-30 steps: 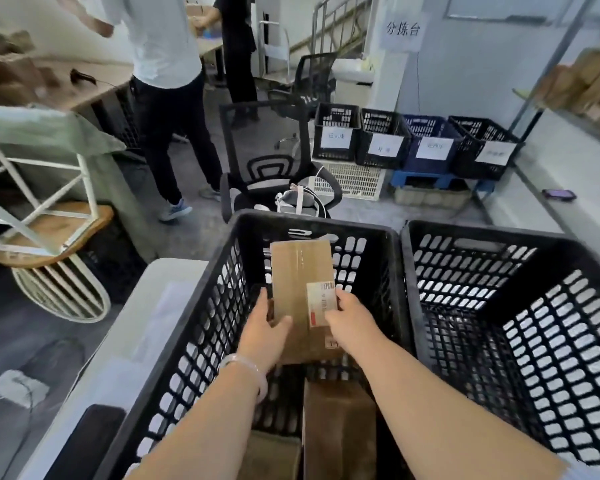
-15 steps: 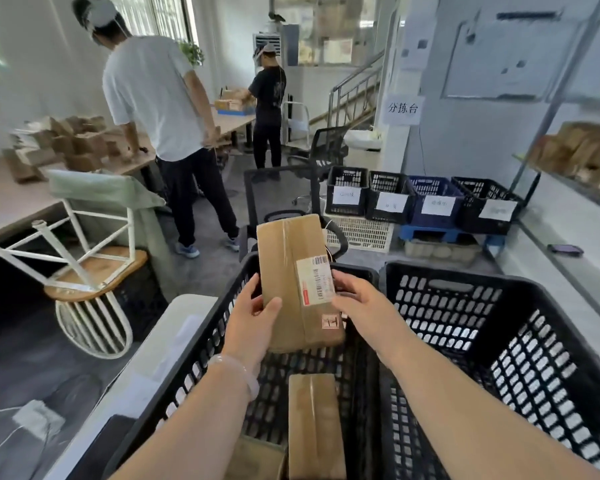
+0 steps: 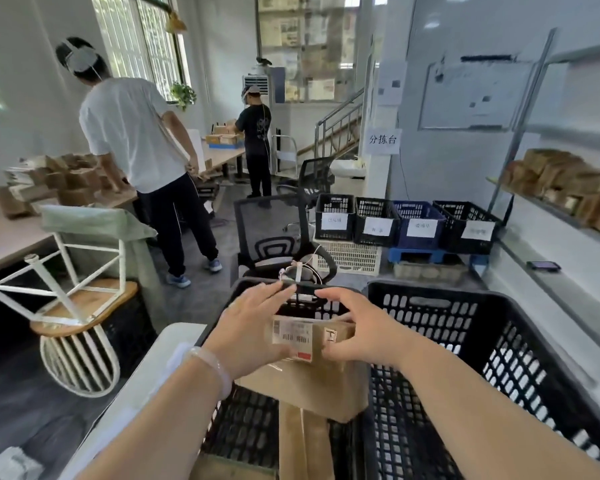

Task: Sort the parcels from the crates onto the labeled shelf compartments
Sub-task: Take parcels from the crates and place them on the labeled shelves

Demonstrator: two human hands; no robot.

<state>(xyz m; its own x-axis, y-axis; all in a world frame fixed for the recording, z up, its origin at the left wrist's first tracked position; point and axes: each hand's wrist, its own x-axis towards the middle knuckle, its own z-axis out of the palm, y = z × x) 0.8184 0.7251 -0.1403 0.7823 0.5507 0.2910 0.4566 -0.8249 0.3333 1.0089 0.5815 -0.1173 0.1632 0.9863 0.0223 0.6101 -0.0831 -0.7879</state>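
crate (image 3: 250,431) walls around parcel (image 3: 305,386), chair (image 3: 271,230) beyond

This is a small parcel sorting room. A row of labelled crates (image 3: 406,223) stands on the floor at centre right. Brown parcels (image 3: 561,174) fill a shelf (image 3: 548,211) at the right edge. Cardboard boxes (image 3: 59,181) are piled on a tabletop (image 3: 7,233) at the left.
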